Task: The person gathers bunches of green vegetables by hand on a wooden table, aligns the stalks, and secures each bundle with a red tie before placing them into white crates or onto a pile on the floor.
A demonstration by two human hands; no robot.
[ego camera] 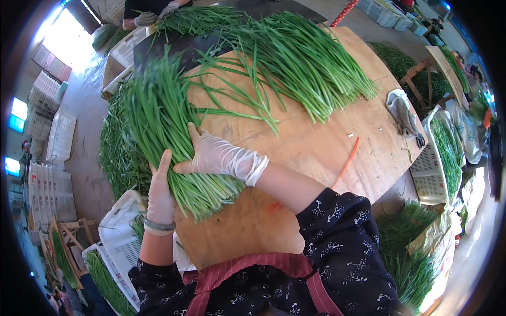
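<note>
A thick bunch of garlic chives (174,138) lies across the left part of the wooden table, pale cut stems towards me and green leaves pointing away. My left hand (161,193), in a thin whitish glove, holds its left side with the thumb up on the stems; the other fingers are mostly hidden. From the right, my right hand (211,154), gloved alike, spans the top of the bunch and grips it. Loose chives (241,102) are strewn just beyond. Farther back rests a larger pile of chives (300,63), stems towards the right.
The wooden tabletop (292,154) bears an orange-red strip (350,160), a grey-white glove (401,112) and black-handled scissors (420,140). White plastic crates (429,177) with greens flank the table. Opposite, another person's gloved hands (146,19) are at the far chives.
</note>
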